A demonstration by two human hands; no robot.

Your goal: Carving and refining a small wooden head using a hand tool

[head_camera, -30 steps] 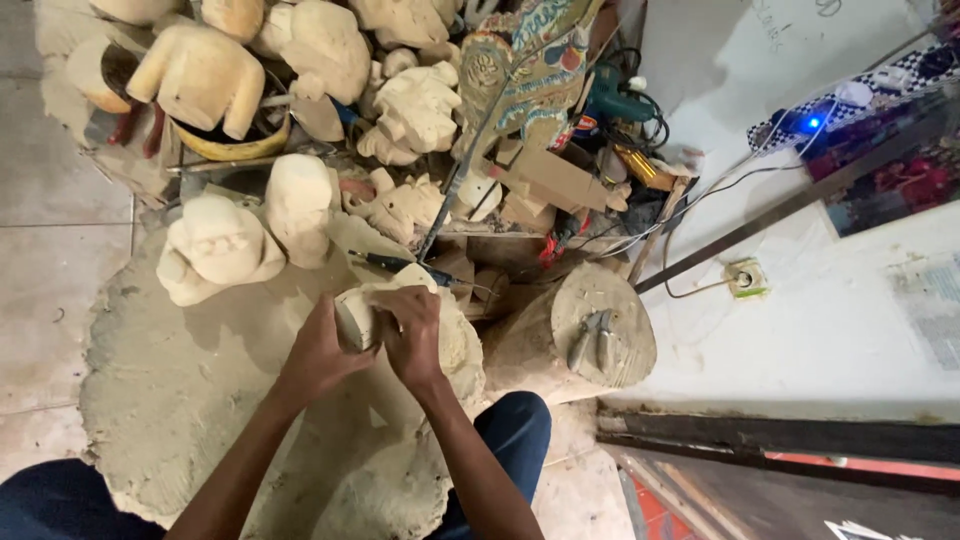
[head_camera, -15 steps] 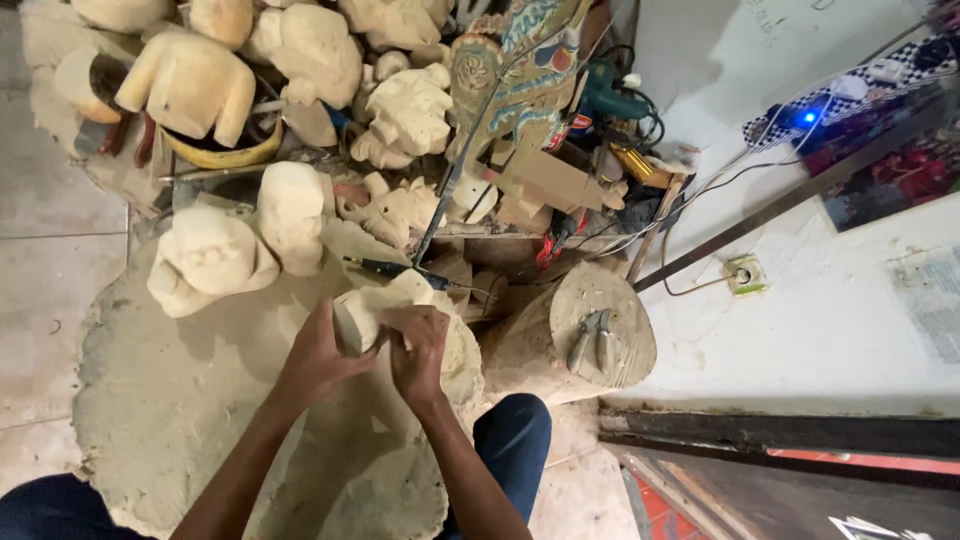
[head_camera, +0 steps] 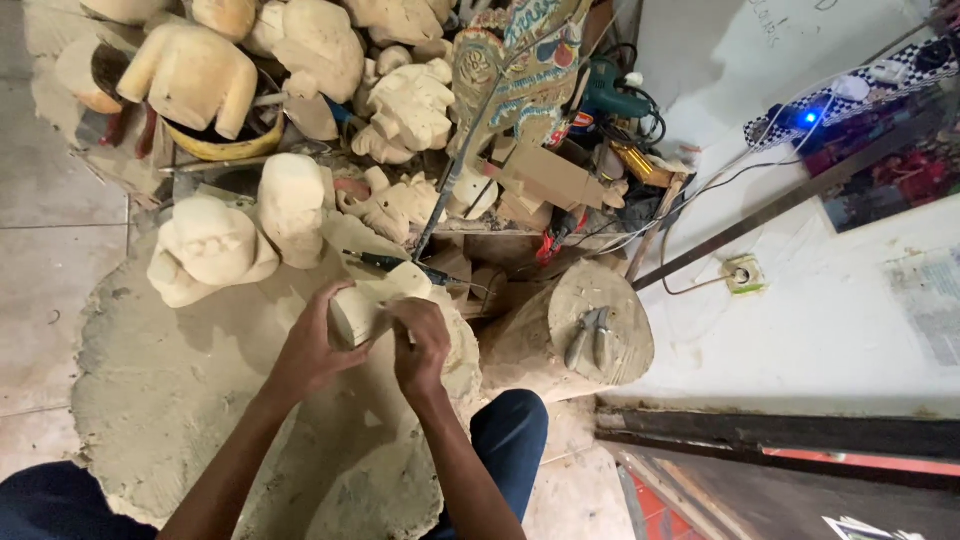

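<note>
Pale wooden carving [head_camera: 385,300], rough-cut and unpainted, sits clamped between left hand [head_camera: 312,348] and right hand [head_camera: 422,345].

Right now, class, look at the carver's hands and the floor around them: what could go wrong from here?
1. Both hands, left hand and right hand, close around the pale wood piece; a slip could hurt the fingers.
2. The dark-handled tool lies just beyond the wood, where a hand might catch it.
3. Pliers rest on the log stump beside the knee and could be knocked off.
</note>
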